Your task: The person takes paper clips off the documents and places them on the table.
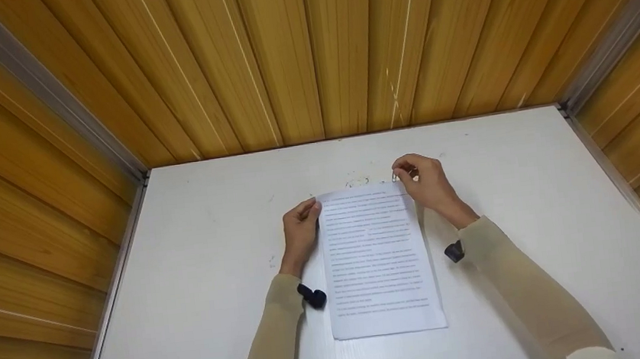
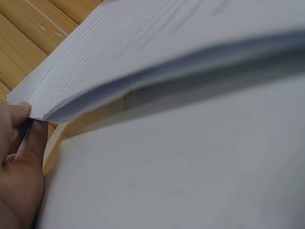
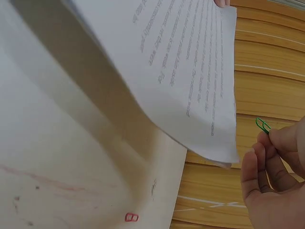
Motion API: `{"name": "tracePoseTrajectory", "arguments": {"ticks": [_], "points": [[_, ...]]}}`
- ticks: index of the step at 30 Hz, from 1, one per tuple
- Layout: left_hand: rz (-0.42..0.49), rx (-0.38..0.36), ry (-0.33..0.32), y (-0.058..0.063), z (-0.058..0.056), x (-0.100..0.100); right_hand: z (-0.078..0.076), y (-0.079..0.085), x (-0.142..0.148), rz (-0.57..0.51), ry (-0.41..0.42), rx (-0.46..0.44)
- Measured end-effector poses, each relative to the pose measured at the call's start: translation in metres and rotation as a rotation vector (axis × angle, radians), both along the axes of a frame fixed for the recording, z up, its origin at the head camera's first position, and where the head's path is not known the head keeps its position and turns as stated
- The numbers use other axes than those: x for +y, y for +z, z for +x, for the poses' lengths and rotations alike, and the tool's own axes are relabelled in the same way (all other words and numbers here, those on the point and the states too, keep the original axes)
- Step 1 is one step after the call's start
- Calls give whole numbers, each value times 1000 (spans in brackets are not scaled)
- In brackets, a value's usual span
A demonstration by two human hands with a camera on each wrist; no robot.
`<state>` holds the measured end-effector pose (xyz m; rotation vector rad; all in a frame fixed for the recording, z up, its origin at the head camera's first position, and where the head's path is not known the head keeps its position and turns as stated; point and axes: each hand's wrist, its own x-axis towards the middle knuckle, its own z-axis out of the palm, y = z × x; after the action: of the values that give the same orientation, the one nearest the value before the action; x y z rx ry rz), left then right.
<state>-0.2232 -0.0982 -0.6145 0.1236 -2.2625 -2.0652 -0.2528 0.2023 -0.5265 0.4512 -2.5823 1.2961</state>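
A stack of printed paper sheets (image 1: 373,257) is raised at its far end above the white table. My left hand (image 1: 301,229) pinches the stack's far left corner between thumb and fingers; the left wrist view shows the same hand (image 2: 21,162) at that corner, with the sheets (image 2: 133,52) bowed away from the tabletop. In the right wrist view, a green paper clip (image 3: 262,125) is pinched between thumb and forefinger of my right hand (image 3: 276,167). That hand (image 1: 431,185) is by the stack's far right corner, and the clip stands a little apart from the paper edge (image 3: 235,95).
The white table (image 1: 200,287) reaches back to a wood-panelled wall (image 1: 307,56), with panelled walls at both sides. Dark scuffs (image 1: 358,181) mark the tabletop beyond the paper. A small red mark (image 3: 131,217) shows on it in the right wrist view.
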Motion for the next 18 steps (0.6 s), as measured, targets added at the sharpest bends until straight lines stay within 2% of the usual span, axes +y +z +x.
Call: {"name": "tracePoseTrajectory", "arguments": {"ticks": [14, 18], "points": [[8, 25, 5, -1, 1, -1, 3, -4, 39, -8, -66, 24], [20, 31, -6, -1, 0, 0, 3, -6, 52, 8, -77, 7]]}}
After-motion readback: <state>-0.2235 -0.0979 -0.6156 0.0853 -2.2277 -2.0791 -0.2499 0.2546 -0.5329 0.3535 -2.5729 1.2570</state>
